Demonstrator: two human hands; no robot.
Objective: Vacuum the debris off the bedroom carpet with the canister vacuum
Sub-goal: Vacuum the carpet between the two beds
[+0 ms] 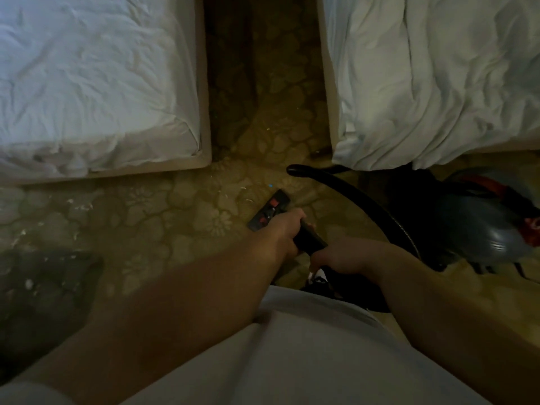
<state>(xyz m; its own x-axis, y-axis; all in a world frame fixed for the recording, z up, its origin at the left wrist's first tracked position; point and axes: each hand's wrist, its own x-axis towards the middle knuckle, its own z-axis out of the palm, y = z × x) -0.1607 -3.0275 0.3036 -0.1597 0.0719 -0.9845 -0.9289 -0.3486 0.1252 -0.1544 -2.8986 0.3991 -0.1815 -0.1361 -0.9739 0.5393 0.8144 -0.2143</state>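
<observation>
My left hand (287,229) grips the black vacuum wand (309,238) near its lower part. My right hand (336,257) holds the wand's upper end, closer to my body. The black floor nozzle (268,210) with red marks rests on the patterned carpet (187,217) just ahead of my left hand. A black hose (359,197) curves from the wand toward the grey and red canister (491,223) at the right. Small white and blue scraps of debris (242,191) lie on the carpet around the nozzle, with more debris (79,206) at the left.
Two beds with white sheets flank a narrow carpet aisle: the left bed (96,83) and the right bed (438,77). A dark shadowed patch (49,287) covers the carpet at lower left. My shoe (320,276) shows under my right hand.
</observation>
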